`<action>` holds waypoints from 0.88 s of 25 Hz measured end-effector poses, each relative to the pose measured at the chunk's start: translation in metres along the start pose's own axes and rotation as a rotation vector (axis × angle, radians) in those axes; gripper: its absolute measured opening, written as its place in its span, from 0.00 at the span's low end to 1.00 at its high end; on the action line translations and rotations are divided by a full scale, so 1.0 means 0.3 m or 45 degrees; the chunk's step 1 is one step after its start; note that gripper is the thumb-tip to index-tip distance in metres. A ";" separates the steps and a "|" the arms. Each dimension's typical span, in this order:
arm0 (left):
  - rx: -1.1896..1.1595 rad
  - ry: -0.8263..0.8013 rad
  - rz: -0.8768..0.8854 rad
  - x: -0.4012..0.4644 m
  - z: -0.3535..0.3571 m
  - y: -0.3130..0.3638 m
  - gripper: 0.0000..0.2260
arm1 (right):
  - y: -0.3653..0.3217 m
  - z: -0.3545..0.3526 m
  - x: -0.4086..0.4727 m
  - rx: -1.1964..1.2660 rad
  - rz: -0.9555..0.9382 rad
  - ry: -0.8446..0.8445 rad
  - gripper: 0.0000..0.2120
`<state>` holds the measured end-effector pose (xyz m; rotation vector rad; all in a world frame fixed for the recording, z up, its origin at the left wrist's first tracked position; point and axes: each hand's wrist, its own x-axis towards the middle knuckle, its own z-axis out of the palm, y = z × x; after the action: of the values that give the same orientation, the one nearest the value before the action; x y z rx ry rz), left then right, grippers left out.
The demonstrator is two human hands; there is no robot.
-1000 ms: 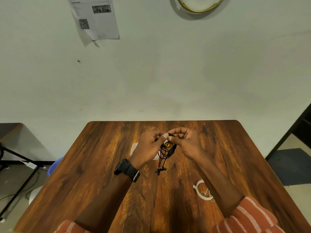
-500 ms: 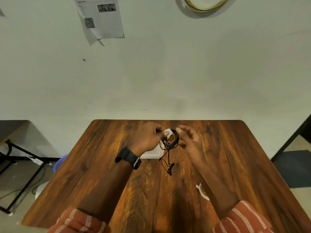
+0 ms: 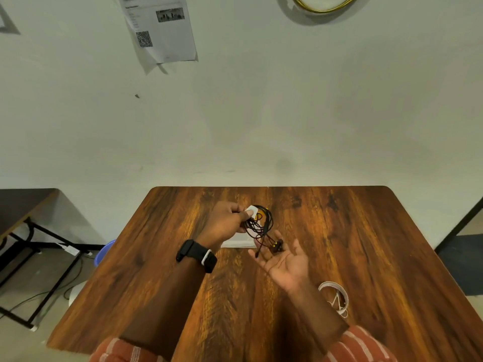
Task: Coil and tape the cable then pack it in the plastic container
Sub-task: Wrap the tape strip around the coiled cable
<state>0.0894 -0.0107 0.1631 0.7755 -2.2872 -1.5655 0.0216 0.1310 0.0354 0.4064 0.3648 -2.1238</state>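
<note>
**Desk:** What was seen at the centre of the wooden surface (image 3: 366, 244)?

**Caption writer:** A coiled black cable (image 3: 261, 223) was held above the surface by the left hand (image 3: 224, 223). The coil was pinched at its 9 o'clock side between thumb and fingers, where a white strip of tape (image 3: 251, 210) was wrapped. Yellow markings were seen among the strands.

**Desk:** And the right hand (image 3: 285, 262)?

**Caption writer:** It was held open, palm up and fingers spread, at 5 o'clock from the coil. The loose cable ends, with small dark plugs, were draped onto its fingertips (image 3: 264, 253); nothing was gripped by it.

**Desk:** Was the plastic container (image 3: 239, 241) pictured?

**Caption writer:** A pale, flat container was partly seen on the surface beneath the left hand and the coil, mostly covered by them. Whether it was lidded could not be told.

**Desk:** Anything else on the surface?

**Caption writer:** A white tape roll (image 3: 335, 296) was seen at 4 o'clock from the right hand, just beside the right forearm. A black watch (image 3: 196, 254) was worn on the left wrist, and striped orange sleeves (image 3: 363, 346) were visible at the bottom edge.

**Desk:** Background?

**Caption writer:** A printed sheet (image 3: 159, 30) with a QR code was fixed to the pale wall at 11 o'clock, and a gold-rimmed round object (image 3: 324, 9) was cut off at 1 o'clock.
</note>
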 end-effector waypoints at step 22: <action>0.473 0.255 -0.284 0.412 -0.017 -0.508 0.11 | -0.105 0.053 0.382 -1.049 0.028 0.598 0.12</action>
<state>0.0328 -0.1263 0.0149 1.2565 -2.4341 -1.0866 -0.0676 0.0568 0.0048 0.4004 1.4233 -1.6479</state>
